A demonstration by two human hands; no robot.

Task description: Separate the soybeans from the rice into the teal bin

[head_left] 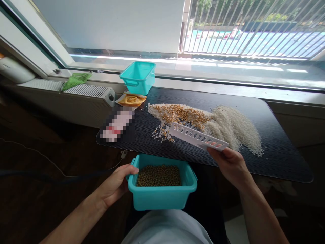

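My left hand [119,181] grips the left rim of a turquoise plastic bin [162,198], its thumb over the edge. Inside the bin lies a layer of small round beans [159,176], and the bin sits just below the table's front edge. In my right hand [232,166] is a white slotted plastic strip [199,137], held by its right end and tilted over the tabletop. Past the strip, yellowish beans [184,113] lie mixed with white grains. To their right spreads a pile of white rice-like grains [232,125].
A second turquoise bin [139,79] stands at the back left of the dark table [276,145]. Near it are an orange-yellow packet [132,100] and a blurred pale item [118,125]. A green cloth [76,80] lies on the radiator [88,91]; a window rises behind.
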